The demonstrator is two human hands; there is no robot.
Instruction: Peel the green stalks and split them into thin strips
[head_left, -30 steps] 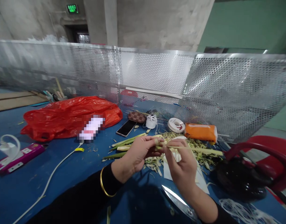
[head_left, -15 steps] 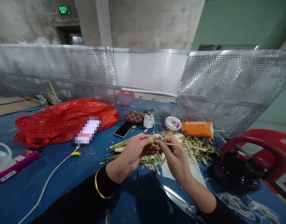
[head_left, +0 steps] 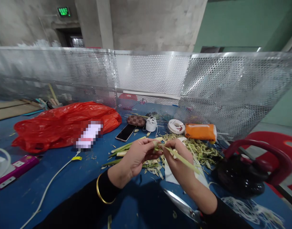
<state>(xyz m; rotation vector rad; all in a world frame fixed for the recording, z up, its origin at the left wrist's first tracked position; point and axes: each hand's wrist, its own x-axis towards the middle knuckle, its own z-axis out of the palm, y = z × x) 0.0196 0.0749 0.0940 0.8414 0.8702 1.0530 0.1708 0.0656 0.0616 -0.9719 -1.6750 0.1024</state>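
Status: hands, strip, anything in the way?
Left hand and right hand pinching plant strip. Strip's free end crosses right hand in view. Scissors lying nearby, apart from strip.

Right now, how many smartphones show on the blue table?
2: a dark-screened smartphone beyond the left hand, near the brown checkered case, and what looks like a pixelated phone by the red plastic bag, joined to a white cable. The bag could hide more.

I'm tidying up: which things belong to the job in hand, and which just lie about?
Seemingly part of the job: pale green strip, held by left hand and right hand; green stalks; plant scraps; probably the scissors.

Apparently just lying about: red bag; dark phone; checkered case; orange packet; kettle.
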